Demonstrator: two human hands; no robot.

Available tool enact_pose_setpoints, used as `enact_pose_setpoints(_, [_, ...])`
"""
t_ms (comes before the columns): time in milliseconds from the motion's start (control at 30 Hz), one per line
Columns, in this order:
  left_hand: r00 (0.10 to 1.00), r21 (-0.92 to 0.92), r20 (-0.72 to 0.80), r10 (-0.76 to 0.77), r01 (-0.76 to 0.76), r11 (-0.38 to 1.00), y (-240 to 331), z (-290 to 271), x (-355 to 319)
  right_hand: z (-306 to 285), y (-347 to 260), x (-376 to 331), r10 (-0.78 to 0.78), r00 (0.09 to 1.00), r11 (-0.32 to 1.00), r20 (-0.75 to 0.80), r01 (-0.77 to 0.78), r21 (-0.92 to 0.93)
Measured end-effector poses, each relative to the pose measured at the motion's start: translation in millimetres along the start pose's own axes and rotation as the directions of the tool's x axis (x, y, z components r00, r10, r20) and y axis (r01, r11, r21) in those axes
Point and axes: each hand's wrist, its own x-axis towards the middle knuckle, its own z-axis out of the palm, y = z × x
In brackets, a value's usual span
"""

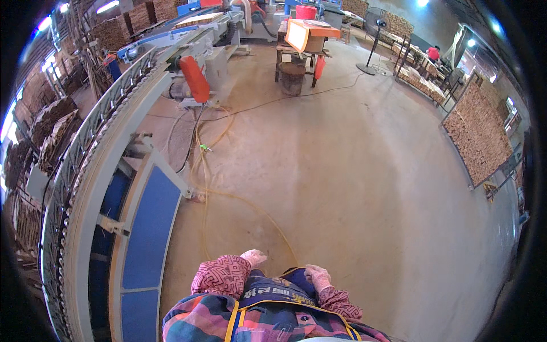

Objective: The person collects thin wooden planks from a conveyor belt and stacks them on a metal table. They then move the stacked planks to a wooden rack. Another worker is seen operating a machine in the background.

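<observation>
In front of my body, my left hand (254,257) is held out at the waist in a thin, pale pinkish glove. Its fingers point to the right, apart from one another as far as they show, and nothing is seen in them. My right hand (317,276), gloved alike, has curled fingers at the raised yellow-trimmed edge of the dark blue apron (276,292) and appears to hold that edge. Patterned red sleeve covers (222,276) wrap both forearms, over a plaid shirt.
A long conveyor-like machine (147,228) with blue panels and a chain runs along my left. Yellow hoses (250,204) and a dark cable (273,101) lie on the floor. Ahead stands a small table (313,33); at right leans a panel of wood pieces (480,128). Another person (433,54) is far off.
</observation>
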Motion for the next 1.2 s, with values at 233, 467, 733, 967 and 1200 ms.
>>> enact_pose_setpoints(233, [0.994,-0.188,0.098,-0.041,0.059,0.980,16.3,-92.6,129.6,-144.6,-4.6,190.1,-0.394,0.835,0.102,0.384,0.455,-0.885])
enact_pose_setpoints(467, [0.965,-0.053,-0.015,-0.263,0.262,0.964,-20.4,-217.3,241.2,-240.1,-220.8,358.9,-0.286,0.901,0.045,0.327,0.353,-0.934])
enact_pose_setpoints(733, [0.972,-0.153,0.061,-0.228,0.235,0.960,-62.3,-351.1,413.0,-239.3,-431.0,542.8,-0.105,0.992,0.292,0.074,0.102,-0.951])
enact_pose_setpoints(967, [0.912,-0.236,0.096,-0.398,0.409,0.881,-250.0,-503.4,529.5,-120.7,-537.8,614.9,-0.175,0.874,0.017,0.453,0.463,-0.886])
enact_pose_setpoints(1200, [0.798,-0.422,-0.015,-0.603,0.542,0.727,-377.4,-649.5,580.9,-39.2,-726.5,708.9,-0.004,0.929,0.696,0.371,0.269,-0.666])
